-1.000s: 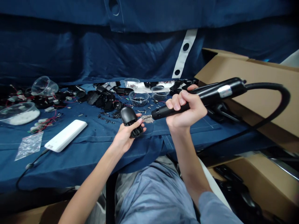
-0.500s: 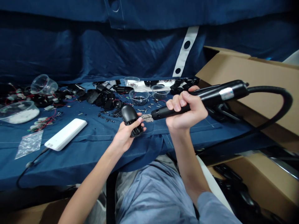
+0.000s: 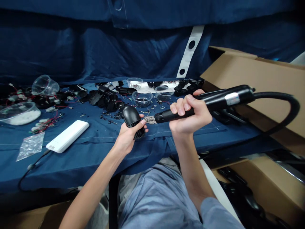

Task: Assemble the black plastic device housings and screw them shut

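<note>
My left hand (image 3: 128,135) is closed around a rounded black plastic housing (image 3: 130,116), its slotted end toward me. My right hand (image 3: 190,113) grips a black electric screwdriver (image 3: 214,101) with a thick cable at its rear. The screwdriver points left, and its thin bit reaches the housing beside my left thumb. Whether the bit sits on a screw is too small to tell. Behind the bit, a pile of small silvery screws (image 3: 150,120) lies on the blue cloth.
Clear plastic bowls (image 3: 142,98) and black plastic parts (image 3: 105,98) stand along the back. A white power bank (image 3: 68,136) with a cable and a clear plastic bag (image 3: 30,146) lie at left. An open cardboard box (image 3: 257,74) stands at right, where the screwdriver's cable (image 3: 294,103) loops.
The housing has tilted a little in my left hand, and the screwdriver's rear end has dropped slightly. Both hands keep their hold.
</note>
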`<move>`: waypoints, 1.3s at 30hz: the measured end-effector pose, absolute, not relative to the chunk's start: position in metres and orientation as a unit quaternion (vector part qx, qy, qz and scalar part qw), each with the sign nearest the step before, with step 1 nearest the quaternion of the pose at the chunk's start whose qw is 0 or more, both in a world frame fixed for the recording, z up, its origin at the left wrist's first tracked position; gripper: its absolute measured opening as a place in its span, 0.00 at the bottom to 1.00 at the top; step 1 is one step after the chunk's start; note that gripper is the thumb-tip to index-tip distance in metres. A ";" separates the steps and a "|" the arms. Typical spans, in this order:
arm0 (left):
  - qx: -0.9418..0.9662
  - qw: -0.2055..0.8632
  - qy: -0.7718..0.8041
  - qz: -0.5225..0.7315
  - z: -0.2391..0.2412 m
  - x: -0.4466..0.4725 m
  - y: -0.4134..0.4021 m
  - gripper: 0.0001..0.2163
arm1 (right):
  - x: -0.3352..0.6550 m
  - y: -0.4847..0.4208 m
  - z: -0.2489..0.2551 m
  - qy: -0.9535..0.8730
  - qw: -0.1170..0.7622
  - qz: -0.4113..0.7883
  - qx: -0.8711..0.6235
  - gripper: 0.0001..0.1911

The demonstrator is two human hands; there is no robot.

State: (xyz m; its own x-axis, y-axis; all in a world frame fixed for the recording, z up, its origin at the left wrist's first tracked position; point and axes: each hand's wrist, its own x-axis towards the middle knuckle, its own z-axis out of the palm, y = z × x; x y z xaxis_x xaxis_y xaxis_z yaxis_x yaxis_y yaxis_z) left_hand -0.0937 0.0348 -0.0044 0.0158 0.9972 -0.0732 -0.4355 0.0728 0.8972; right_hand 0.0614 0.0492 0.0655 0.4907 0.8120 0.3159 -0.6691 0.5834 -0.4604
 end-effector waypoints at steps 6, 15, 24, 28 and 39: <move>0.364 0.598 0.401 0.591 -0.004 -0.095 0.035 0.22 | 0.060 0.050 0.060 -0.279 0.846 0.428 -0.153 0.13; 0.356 0.598 0.412 0.588 -0.001 -0.093 0.032 0.21 | 0.062 0.048 0.056 -0.262 0.854 0.418 -0.164 0.13; 0.346 0.607 0.423 0.577 -0.002 -0.091 0.030 0.22 | 0.067 0.051 0.055 -0.238 0.862 0.415 -0.166 0.15; 0.342 0.595 0.432 0.585 -0.006 -0.090 0.033 0.23 | 0.066 0.047 0.056 -0.237 0.867 0.411 -0.155 0.15; 0.359 0.567 0.441 0.596 -0.012 -0.085 0.034 0.20 | 0.053 0.036 0.053 -0.280 0.863 0.398 -0.135 0.11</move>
